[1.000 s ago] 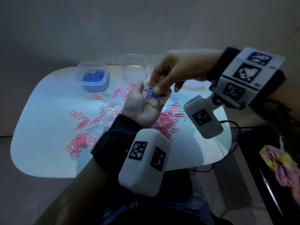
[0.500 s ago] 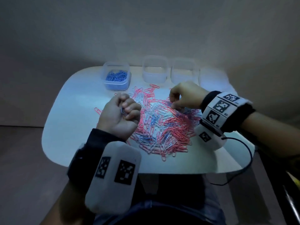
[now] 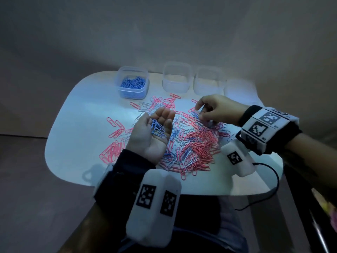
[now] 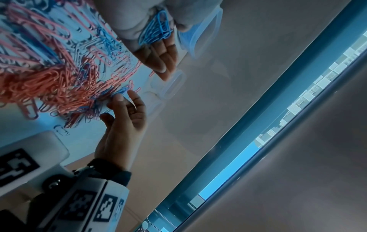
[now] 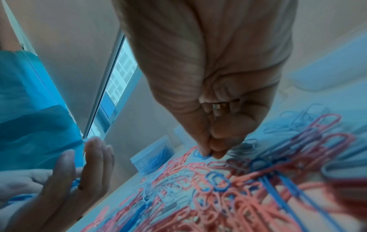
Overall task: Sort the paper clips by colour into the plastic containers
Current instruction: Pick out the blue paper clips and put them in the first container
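Note:
A mixed pile of pink, blue and white paper clips [image 3: 193, 143] covers the middle of the white table [image 3: 82, 125]. My left hand [image 3: 160, 123] hovers palm up over the pile's left part, fingers relaxed, with several blue clips [image 3: 157, 127] lying in the palm; the left wrist view shows those blue clips [image 4: 157, 31] too. My right hand [image 3: 200, 112] reaches down onto the pile's far right side. Its thumb and forefinger [image 5: 210, 152] pinch one blue clip [image 5: 200, 154] that still lies among the others.
A clear container [image 3: 133, 83] holding blue clips stands at the table's back left. Two empty clear containers [image 3: 176, 77] [image 3: 207, 81] and a low pale piece [image 3: 238, 90] stand in a row to its right. A black cable [image 3: 273, 181] hangs off the right edge.
My right hand left the left palm and went down to the pile, where it now pinches a blue clip. My left hand closed into a fist, then opened palm up again.

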The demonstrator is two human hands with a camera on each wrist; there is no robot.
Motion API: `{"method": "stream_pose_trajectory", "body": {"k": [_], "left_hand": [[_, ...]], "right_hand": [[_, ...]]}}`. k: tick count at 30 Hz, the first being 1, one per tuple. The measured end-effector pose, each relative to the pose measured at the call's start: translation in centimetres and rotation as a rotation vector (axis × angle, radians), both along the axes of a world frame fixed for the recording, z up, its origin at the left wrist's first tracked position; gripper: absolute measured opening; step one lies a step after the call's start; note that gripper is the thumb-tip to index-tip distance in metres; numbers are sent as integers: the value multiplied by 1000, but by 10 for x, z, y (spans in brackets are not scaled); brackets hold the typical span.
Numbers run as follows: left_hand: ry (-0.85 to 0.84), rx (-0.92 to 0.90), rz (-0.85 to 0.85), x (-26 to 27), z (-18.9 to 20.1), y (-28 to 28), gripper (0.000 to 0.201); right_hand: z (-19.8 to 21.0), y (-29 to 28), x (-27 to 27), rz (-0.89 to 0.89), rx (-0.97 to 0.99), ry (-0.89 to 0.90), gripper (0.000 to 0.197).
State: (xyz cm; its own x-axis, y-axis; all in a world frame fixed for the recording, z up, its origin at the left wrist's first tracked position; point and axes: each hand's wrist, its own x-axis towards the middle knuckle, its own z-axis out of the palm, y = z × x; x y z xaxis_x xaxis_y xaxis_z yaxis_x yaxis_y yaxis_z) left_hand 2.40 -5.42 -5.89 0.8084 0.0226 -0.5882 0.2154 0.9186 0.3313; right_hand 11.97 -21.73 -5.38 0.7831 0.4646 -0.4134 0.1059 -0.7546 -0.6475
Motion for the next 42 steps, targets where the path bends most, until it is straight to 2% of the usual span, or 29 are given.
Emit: {"method": "stream_pose_trajectory", "body": {"k": [3, 6, 10, 13, 17, 20, 21, 23, 25, 26, 29, 33, 36, 38, 40, 42], "left_hand": [[-22, -2, -20, 0, 1, -1, 49], [-12, 39, -66, 4, -1, -10, 48], [10, 57, -101, 7, -2, -21, 49], [-24, 48, -125, 8, -4, -22, 48], [-90, -61, -101, 11, 3, -24, 47], [-82, -105, -62, 14, 3, -16, 48], [-66, -131, -43, 14, 1, -11, 47], [-46, -171, -27, 13, -3, 0, 45], [-40, -160, -42, 11, -6, 6, 47], [-41, -145, -50, 9, -6, 8, 48], [-69, -124, -68, 5, -4, 9, 37], [-78, -127, -58, 3, -3, 10, 31], [-87, -130, -46, 3, -3, 10, 39], [-99, -119, -52, 4, 0, 7, 36], [-97, -116, -60, 5, 1, 3, 36], [-77, -117, -62, 5, 0, -1, 45]], "right_hand": [[12, -3, -6, -51, 147, 84, 17], [22, 1, -12, -13, 181, 44, 17], [23, 5, -16, 11, 105, -73, 17], [31, 11, -19, 28, 250, -54, 18], [38, 28, -26, 153, 269, -92, 18], [41, 15, -15, -53, 378, -254, 15], [40, 6, -11, -99, 337, -286, 12], [32, -6, -9, -6, 47, -240, 3], [16, -10, -11, 134, -216, -195, 10], [10, -8, -11, 150, -265, -213, 13], [0, -2, -6, 90, -270, -268, 11], [-3, 3, -3, 123, -276, -257, 18], [-5, 6, -9, 154, -260, -287, 22], [-8, 8, -12, 154, -275, -312, 23], [-10, 11, -13, 140, -283, -295, 21], [-10, 13, -12, 108, -261, -248, 19]]}}
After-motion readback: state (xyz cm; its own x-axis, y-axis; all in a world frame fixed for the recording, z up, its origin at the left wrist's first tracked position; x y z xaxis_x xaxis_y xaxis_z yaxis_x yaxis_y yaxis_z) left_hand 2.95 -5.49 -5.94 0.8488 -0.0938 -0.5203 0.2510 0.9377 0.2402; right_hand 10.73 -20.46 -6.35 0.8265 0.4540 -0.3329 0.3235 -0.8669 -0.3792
